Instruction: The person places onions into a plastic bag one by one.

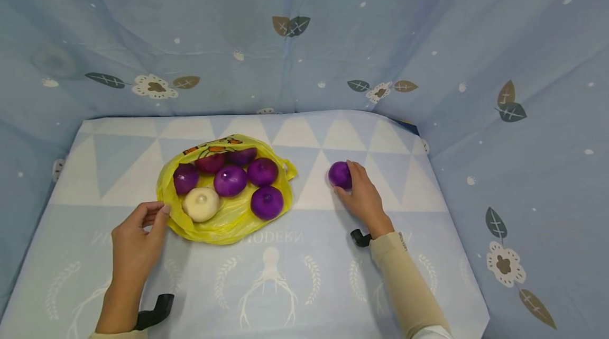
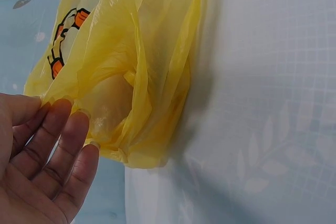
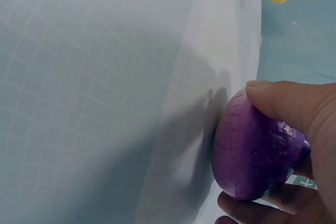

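A yellow plastic bag [image 1: 228, 230] lies open on the left half of the table. Inside it are several purple onions [image 1: 230, 180] and one white onion [image 1: 201, 204]. My left hand [image 1: 140, 244] pinches the bag's near left rim between thumb and fingers, as the left wrist view shows up close with the yellow film [image 2: 113, 56]. To the right of the bag, my right hand [image 1: 365, 196] grips a single purple onion [image 3: 257, 150], thumb on one side and fingers on the other. Whether that onion touches the table cannot be told for certain.
The table [image 1: 309, 286] wears a pale cloth with triangles and antler prints. Blue patterned curtain [image 1: 238, 37] hangs behind it and along both sides. A black strap piece [image 1: 157, 312] juts from the left wrist, another [image 1: 360, 237] from the right.
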The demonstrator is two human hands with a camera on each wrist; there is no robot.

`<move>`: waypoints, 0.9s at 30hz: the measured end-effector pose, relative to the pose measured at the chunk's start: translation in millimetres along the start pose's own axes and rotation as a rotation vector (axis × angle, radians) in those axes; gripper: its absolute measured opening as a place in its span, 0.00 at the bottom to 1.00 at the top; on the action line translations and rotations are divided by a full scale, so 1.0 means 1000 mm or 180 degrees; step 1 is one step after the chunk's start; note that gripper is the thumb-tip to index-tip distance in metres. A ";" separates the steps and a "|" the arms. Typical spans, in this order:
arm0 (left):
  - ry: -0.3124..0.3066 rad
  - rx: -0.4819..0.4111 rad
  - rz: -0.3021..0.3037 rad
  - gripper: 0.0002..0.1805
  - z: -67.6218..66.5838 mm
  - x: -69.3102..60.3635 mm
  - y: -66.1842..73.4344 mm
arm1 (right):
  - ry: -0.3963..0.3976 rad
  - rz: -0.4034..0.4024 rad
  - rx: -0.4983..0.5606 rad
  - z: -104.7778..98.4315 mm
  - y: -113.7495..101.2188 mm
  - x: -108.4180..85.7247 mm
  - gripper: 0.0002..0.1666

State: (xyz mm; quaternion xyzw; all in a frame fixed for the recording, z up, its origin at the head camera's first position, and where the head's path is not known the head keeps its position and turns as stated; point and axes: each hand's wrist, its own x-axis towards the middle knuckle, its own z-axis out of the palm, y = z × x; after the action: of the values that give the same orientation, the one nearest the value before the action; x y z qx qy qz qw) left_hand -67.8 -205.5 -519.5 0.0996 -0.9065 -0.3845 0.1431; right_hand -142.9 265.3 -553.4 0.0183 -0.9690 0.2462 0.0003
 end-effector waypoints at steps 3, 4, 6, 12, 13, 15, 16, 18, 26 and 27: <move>-0.0009 0.0015 -0.0015 0.12 0.000 0.000 0.001 | -0.0004 0.0016 0.0015 -0.001 -0.002 -0.001 0.50; -0.0014 0.0021 -0.0025 0.12 0.000 0.000 0.001 | -0.0002 0.0020 0.0018 -0.002 -0.003 -0.002 0.50; -0.0027 0.0034 -0.0050 0.12 0.000 0.000 0.001 | -0.0010 0.0021 0.0025 -0.002 -0.004 -0.002 0.50; -0.0048 0.0044 -0.0083 0.13 0.000 0.000 0.000 | -0.0026 -0.0002 0.0015 -0.004 -0.009 -0.005 0.51; -0.0046 0.0041 -0.0079 0.13 0.000 0.000 0.000 | -0.0020 -0.0011 0.0019 -0.005 -0.010 -0.006 0.51; -0.0040 0.0038 -0.0073 0.13 -0.001 0.000 0.000 | -0.0006 -0.0036 0.0035 -0.008 -0.014 -0.007 0.53; -0.0034 0.0038 -0.0073 0.13 -0.001 0.000 0.001 | 0.0003 -0.0060 0.0042 -0.010 -0.016 -0.008 0.53; -0.0032 0.0023 -0.0069 0.13 -0.001 0.000 0.000 | 0.0017 -0.0116 0.0042 -0.013 -0.020 -0.009 0.54; -0.0040 0.0023 -0.0078 0.13 0.000 0.000 0.001 | 0.0007 -0.0388 0.0010 -0.027 -0.046 -0.016 0.49; -0.0040 0.0017 -0.0069 0.13 0.000 0.001 0.001 | -0.0004 -0.0423 0.0006 -0.028 -0.050 -0.017 0.49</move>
State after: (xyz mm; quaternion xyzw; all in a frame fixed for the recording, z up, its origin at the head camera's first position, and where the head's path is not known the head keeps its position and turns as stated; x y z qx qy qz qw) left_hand -68.2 -205.6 -518.8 0.1075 -0.9073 -0.3842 0.1330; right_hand -124.6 235.7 -504.8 0.0828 -0.9654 0.2466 0.0159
